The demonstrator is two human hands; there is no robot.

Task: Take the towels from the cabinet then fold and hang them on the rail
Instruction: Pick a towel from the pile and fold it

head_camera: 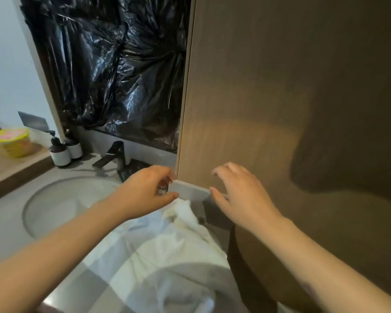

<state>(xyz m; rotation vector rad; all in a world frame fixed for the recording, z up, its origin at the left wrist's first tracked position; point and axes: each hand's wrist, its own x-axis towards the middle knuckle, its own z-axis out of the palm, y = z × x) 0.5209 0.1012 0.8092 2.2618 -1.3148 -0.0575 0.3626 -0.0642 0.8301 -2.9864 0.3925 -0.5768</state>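
A pale worktop (7, 213) was seen with a round sink (61, 204) set into it at 9 o'clock. A white towel (167, 249) lay crumpled at 6 o'clock, below both hands. A wood-grain cabinet door (280, 98) filled 12 to 3 o'clock. The left hand (145, 190) was curled at the door's lower corner; whether the door was gripped could not be told. The right hand (237, 195) was held loosely spread and empty. Black plastic sheeting (122, 64) hung at 11 o'clock, above a dark tap (113, 154).
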